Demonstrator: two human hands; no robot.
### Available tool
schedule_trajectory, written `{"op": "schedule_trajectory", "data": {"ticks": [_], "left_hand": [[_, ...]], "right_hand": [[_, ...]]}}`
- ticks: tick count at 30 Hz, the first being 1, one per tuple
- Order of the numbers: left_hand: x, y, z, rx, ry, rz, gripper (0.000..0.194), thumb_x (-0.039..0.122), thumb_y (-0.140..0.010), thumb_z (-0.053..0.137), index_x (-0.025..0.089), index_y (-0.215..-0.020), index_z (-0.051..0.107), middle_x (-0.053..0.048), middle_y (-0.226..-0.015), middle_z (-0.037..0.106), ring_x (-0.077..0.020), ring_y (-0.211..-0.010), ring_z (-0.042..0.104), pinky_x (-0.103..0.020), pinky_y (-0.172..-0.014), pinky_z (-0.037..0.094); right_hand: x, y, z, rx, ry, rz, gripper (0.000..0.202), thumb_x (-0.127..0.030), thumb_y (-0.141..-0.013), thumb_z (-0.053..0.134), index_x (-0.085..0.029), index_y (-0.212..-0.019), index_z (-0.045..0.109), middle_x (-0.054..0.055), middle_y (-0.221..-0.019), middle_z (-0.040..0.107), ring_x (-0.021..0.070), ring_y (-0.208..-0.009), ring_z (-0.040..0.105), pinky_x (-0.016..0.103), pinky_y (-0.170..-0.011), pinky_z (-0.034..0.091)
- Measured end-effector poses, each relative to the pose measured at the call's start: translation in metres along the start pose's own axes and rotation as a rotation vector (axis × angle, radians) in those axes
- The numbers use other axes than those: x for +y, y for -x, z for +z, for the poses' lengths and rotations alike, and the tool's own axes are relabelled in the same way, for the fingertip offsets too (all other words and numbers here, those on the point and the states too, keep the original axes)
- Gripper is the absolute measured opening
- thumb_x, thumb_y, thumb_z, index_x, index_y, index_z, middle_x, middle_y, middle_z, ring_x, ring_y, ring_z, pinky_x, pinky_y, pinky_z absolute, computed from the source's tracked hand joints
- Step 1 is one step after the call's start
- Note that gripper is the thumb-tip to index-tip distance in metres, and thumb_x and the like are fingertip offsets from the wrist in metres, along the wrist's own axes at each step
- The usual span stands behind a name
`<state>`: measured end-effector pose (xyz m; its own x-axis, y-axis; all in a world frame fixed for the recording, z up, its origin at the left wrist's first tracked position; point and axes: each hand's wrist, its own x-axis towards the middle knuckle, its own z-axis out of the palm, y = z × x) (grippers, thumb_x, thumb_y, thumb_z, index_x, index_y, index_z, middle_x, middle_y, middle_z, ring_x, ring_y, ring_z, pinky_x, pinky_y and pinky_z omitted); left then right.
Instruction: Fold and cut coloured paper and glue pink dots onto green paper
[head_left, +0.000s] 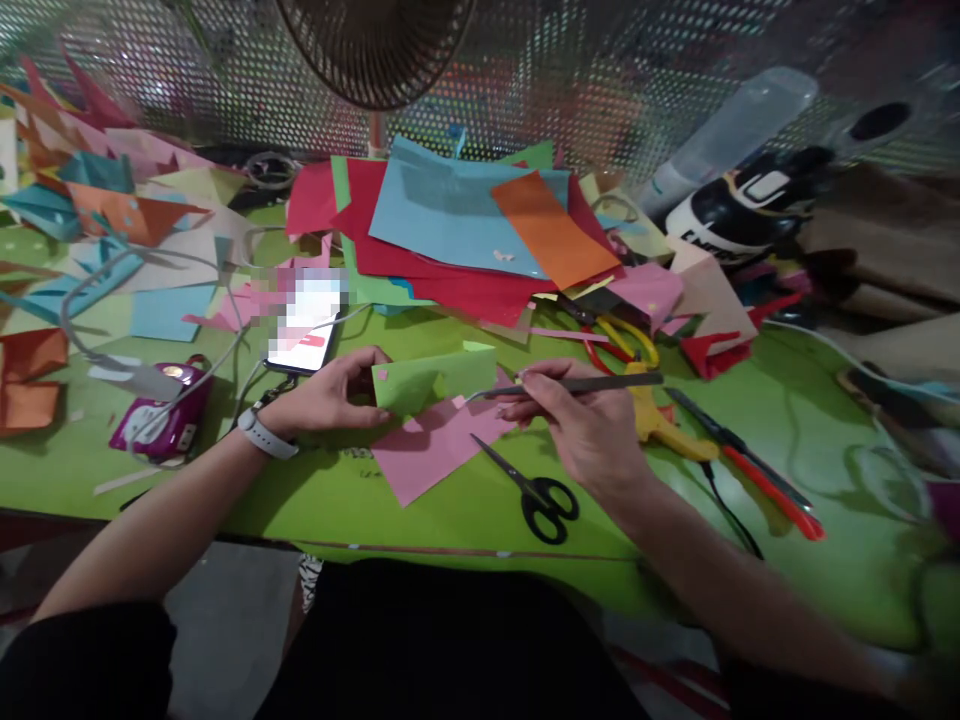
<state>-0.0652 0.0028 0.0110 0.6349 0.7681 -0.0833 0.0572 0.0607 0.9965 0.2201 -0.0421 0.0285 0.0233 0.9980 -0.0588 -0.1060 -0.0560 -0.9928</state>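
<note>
My left hand [341,390] pinches the left edge of a folded light green paper [405,385], thumb below and fingers behind. In my right hand [589,430] is a pair of dark tweezers [615,382] with a bent tip. A small pink paper piece [459,402] sits at that tip, in front of the green paper; whether it touches the paper I cannot tell. Under the green paper lies a pink sheet [412,465], flat on the table. Black-handled scissors [531,488] rest just right of the sheet, pointing up and left.
A lit phone [306,325] and a purple device [169,410] with cables are at left. Behind stand stacked coloured sheets [450,215] and a fan [375,45]. At right lie a yellow glue gun [667,425], a red cutter knife [772,495] and bottles [739,215]. Folded paper shapes [135,215] crowd the back left.
</note>
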Motion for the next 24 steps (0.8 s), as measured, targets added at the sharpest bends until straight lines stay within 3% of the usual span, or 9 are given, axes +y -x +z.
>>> {"op": "schedule_trajectory", "data": {"ticks": [4,8,12,24], "left_hand": [[-0.001,0.002,0.002,0.002,-0.013,-0.015,0.04,0.025,-0.075,0.081,0.017,-0.102,0.051,-0.003,-0.093,0.065,-0.0151,-0.081,0.066,-0.027,-0.07,0.054],[-0.004,0.003,0.003,0.001,-0.057,0.0,0.042,0.028,-0.076,0.081,0.017,-0.104,0.051,0.001,-0.08,0.06,-0.0111,-0.066,0.059,-0.021,-0.056,0.046],[-0.005,0.003,0.003,0.01,-0.081,0.019,0.041,0.027,-0.076,0.08,0.018,-0.102,0.049,0.005,-0.071,0.055,-0.009,-0.059,0.054,-0.02,-0.05,0.04],[-0.006,0.002,0.005,0.042,-0.031,0.033,0.041,0.028,-0.076,0.081,0.017,-0.1,0.05,-0.002,-0.092,0.061,-0.0135,-0.078,0.063,-0.026,-0.066,0.051]], "right_hand": [[0.004,-0.001,0.034,-0.081,-0.026,-0.027,0.022,-0.038,-0.082,0.08,-0.02,-0.089,0.068,-0.001,-0.067,0.076,0.0162,-0.056,0.074,0.021,-0.047,0.057],[0.011,-0.005,0.051,-0.116,-0.044,-0.054,0.02,-0.037,-0.083,0.079,-0.021,-0.09,0.069,-0.002,-0.069,0.076,0.0152,-0.057,0.074,0.022,-0.05,0.06],[0.02,-0.009,0.053,-0.113,-0.035,-0.07,0.02,-0.037,-0.084,0.078,-0.021,-0.092,0.068,-0.002,-0.074,0.077,0.0146,-0.059,0.074,0.023,-0.053,0.061],[0.028,-0.009,0.055,-0.064,-0.038,-0.024,0.026,-0.043,-0.084,0.076,-0.022,-0.095,0.065,-0.001,-0.079,0.078,0.0164,-0.061,0.075,0.026,-0.053,0.062]]}}
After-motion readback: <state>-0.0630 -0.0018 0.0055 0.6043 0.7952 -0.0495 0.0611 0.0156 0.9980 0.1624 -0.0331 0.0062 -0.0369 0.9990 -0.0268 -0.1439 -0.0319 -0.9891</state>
